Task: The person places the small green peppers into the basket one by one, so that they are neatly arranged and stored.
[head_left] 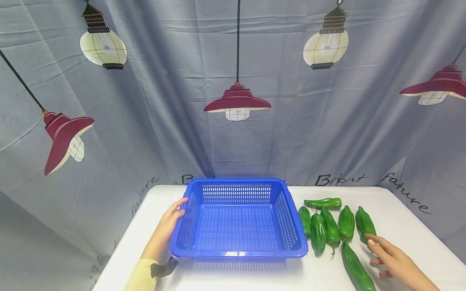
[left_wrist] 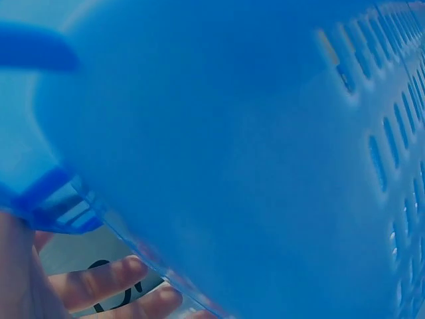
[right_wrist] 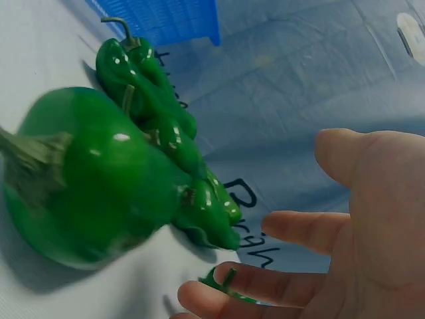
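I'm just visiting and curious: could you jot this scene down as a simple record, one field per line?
Container: blue perforated plastic basket, upright
Produce: seven green peppers, lying beside the basket, on the person's right
Surface: white tabletop under both
Left hand: at the basket's left rim, wearing a pale yellow sleeve
Right hand: holding nothing; fingertips overlap one pepper in the head view, contact unclear
Backdrop: grey-blue curtain printed with lamps and lettering

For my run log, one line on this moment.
left hand: touching blue basket | right hand: empty, near green peppers | peppers: outside basket
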A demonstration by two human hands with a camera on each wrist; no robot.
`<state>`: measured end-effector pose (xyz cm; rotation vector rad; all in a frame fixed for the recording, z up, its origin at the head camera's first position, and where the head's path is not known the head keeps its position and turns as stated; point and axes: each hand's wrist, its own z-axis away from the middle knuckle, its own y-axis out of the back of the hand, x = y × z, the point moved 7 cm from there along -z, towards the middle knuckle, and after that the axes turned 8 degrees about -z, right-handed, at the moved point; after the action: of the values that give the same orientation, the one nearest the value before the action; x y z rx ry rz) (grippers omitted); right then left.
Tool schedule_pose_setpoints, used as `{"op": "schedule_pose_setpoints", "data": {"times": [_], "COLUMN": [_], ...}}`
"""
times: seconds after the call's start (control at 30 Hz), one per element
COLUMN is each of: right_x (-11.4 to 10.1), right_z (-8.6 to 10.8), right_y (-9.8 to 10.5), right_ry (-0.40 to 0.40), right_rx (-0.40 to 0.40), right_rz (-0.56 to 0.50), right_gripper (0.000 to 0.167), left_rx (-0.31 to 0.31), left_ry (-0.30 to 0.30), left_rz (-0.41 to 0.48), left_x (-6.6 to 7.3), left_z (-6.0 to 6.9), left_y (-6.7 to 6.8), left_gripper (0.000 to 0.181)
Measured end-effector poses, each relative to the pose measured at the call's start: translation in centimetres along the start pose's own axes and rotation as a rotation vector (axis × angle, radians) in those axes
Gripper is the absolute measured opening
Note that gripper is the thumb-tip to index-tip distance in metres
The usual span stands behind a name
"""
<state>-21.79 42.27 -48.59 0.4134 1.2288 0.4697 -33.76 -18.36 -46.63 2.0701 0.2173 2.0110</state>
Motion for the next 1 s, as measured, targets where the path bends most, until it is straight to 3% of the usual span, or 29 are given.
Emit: {"op": "schedule_pose_setpoints", "data": {"times": [0.27, 0.5, 1.0], "right_x": [0.0, 1.0, 0.6], "right_z": [0.2, 0.3, -0.1], "right_y": [-0.4, -1.5, -3.0], "right_ry": [0.02, -0.013, 0.012], "right_rx": [0.073, 0.033, -0.013], "right_rz": [-0.009, -0.064, 0.016], "right_gripper": [0.067, 0.068, 0.07], "left_rx": [0.0, 0.001, 0.011], "left_ry": [-0.007, -0.001, -0.023], "left_rz": [0.029, 0.019, -0.005], "left_x": [0.1, -0.1, 0.0], "left_z": [0.0, 0.0, 0.2], "left_y": [0.0, 0.0, 0.0], "left_gripper": [0.048, 0.048, 0.048]}}
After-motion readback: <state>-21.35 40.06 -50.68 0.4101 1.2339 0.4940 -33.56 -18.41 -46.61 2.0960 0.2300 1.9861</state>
